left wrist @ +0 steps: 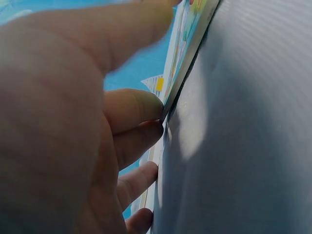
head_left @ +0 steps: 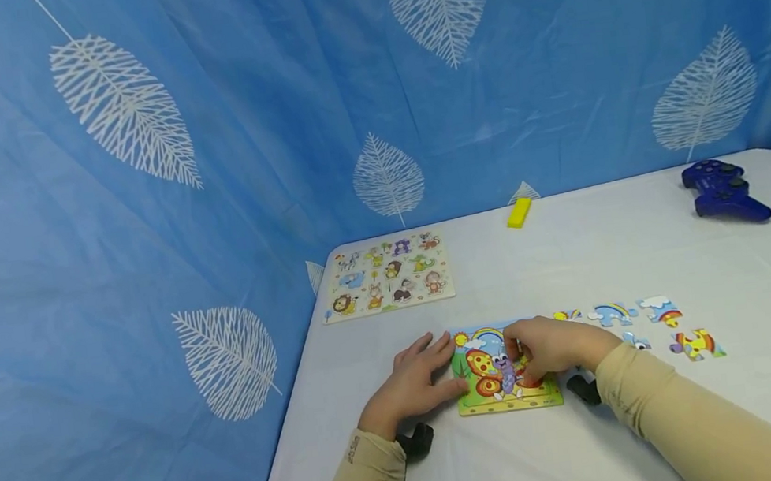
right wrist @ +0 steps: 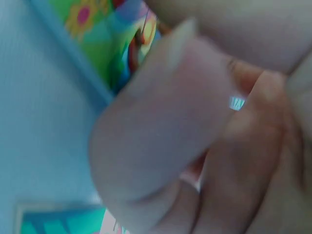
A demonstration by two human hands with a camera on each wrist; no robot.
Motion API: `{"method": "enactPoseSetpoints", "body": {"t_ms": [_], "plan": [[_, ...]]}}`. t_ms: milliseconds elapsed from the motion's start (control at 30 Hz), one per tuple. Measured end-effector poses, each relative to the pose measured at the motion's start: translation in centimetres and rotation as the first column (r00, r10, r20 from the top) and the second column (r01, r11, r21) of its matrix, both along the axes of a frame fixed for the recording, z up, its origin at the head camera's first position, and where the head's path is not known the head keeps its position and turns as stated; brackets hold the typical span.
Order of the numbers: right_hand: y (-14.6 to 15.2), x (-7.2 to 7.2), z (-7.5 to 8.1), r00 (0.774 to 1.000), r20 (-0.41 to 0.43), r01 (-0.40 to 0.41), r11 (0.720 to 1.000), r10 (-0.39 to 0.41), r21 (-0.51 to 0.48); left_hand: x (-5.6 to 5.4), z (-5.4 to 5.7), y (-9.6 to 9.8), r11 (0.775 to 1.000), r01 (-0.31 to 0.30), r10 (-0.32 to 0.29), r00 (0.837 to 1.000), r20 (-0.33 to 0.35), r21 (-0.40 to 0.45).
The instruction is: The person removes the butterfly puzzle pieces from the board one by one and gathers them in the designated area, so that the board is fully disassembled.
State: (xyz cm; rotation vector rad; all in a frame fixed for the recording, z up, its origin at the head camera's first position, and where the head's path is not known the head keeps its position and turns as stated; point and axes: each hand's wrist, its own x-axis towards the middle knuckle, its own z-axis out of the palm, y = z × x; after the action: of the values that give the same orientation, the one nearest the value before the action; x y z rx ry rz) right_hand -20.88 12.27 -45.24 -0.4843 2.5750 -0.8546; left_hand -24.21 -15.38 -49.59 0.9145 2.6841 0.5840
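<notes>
A small butterfly puzzle board [head_left: 483,409] lies flat on the table before me. My left hand [head_left: 416,380] rests at its left side with fingers spread, thumb over the edge; in the left wrist view the fingertips [left wrist: 141,105] touch the board's side. Over the board's right half is my right hand [head_left: 554,344], fingers curled and thumb bent in. It pinches a puzzle piece [right wrist: 141,41], mostly hidden by the thumb and fingers. Loose pieces lie right of the board, among them a rainbow piece [head_left: 611,315] and a red-and-yellow wing piece [head_left: 699,344].
An animal puzzle board [head_left: 389,272] lies at the back left of the white table [head_left: 644,251]. A yellow block [head_left: 520,213] sits near the back edge. Far right is a blue game controller [head_left: 724,191]. Blue leaf-patterned cloth [head_left: 285,109] hangs behind and left.
</notes>
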Motion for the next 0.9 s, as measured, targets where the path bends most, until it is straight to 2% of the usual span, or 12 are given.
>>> {"method": "enactPoseSetpoints", "body": {"t_ms": [333, 533, 733, 900], "plan": [[0.2, -0.1, 0.2, 0.999, 0.012, -0.033, 0.999, 0.033, 0.009, 0.0, 0.3, 0.2, 1.000, 0.008, -0.009, 1.000, -0.009, -0.017], [0.1, 0.1, 0.0, 0.998, 0.054, -0.033, 0.999, 0.035, -0.039, 0.1, 0.3, 0.1, 0.999, 0.024, -0.025, 0.999, -0.037, -0.029], [-0.1, 0.4, 0.0, 0.999, 0.001, -0.044, 0.999, 0.044, -0.019, 0.0, 0.3, 0.0, 1.000, 0.018, -0.019, 1.000, -0.022, -0.020], [-0.6, 0.8, -0.2, 1.000, -0.024, -0.017, 1.000, 0.018, 0.013, 0.1, 0.3, 0.1, 0.999, 0.024, -0.024, 0.999, -0.025, -0.025]]}}
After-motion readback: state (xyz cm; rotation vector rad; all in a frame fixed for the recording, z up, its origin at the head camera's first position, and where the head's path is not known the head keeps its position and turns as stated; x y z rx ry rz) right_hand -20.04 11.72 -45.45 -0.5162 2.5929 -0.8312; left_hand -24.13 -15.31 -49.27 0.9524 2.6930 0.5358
